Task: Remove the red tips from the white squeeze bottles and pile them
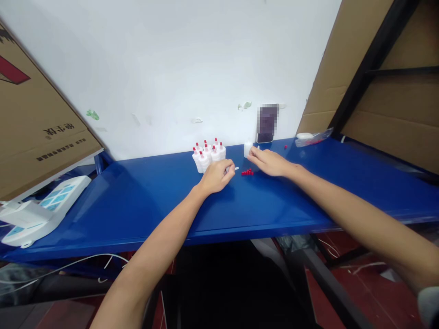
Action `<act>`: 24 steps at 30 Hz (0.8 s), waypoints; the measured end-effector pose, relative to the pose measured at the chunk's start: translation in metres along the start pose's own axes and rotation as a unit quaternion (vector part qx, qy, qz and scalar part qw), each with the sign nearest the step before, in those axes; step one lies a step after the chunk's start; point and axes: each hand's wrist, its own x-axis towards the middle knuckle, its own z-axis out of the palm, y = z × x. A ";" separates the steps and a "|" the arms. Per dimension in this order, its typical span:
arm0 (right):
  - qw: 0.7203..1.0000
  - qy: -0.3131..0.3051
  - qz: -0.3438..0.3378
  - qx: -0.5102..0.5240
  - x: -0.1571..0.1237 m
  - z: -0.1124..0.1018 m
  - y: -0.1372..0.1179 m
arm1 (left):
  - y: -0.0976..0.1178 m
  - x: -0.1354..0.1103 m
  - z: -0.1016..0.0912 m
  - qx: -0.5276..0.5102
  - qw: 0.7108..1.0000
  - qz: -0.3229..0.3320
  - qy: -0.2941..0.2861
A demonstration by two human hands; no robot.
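By the left hand point(216, 176) a thin white piece point(236, 168) is pinched; the right hand point(266, 161) is curled at a white bottle point(246, 149) near the back edge of the blue surface point(226, 214), and its grip cannot be told. Probably the bottle should be kept steady, without brushing the small red caps point(247, 172) lying between the hands.
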 end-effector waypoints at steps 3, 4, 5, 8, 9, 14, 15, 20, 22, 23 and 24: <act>0.997 -0.054 0.023 -0.053 0.002 0.001 0.006 | 0.001 0.001 0.000 0.003 1.000 0.002 -0.009; 0.995 -0.071 0.025 -0.064 0.002 0.001 0.007 | 0.001 0.001 0.000 0.004 1.000 0.000 -0.010; 0.993 -0.086 0.027 -0.074 0.002 0.001 0.008 | 0.001 0.001 0.000 0.004 1.000 -0.001 -0.011; 0.988 -0.106 0.043 -0.100 0.002 -0.002 0.009 | 0.002 0.001 0.000 0.004 1.000 -0.008 -0.019; 0.987 -0.107 0.051 -0.110 0.002 -0.002 0.009 | 0.002 0.001 0.000 0.004 1.000 -0.010 -0.022; 0.982 -0.117 0.066 -0.132 0.002 -0.001 0.014 | 0.003 0.000 0.001 0.014 0.999 -0.021 -0.034; 0.982 -0.118 0.067 -0.131 0.002 0.000 0.015 | 0.003 0.000 0.002 0.014 0.999 -0.022 -0.034; 0.983 -0.119 0.062 -0.125 0.002 0.000 0.014 | 0.003 0.001 0.001 0.013 0.999 -0.026 -0.034; 0.984 -0.120 0.061 -0.121 0.002 -0.001 0.012 | 0.003 0.001 0.001 0.012 0.999 -0.027 -0.036; 0.984 -0.120 0.060 -0.119 0.002 -0.001 0.012 | 0.003 0.001 0.001 0.012 0.999 -0.027 -0.038; 0.984 -0.121 0.060 -0.116 0.002 -0.002 0.011 | 0.003 0.000 0.001 0.012 0.999 -0.027 -0.039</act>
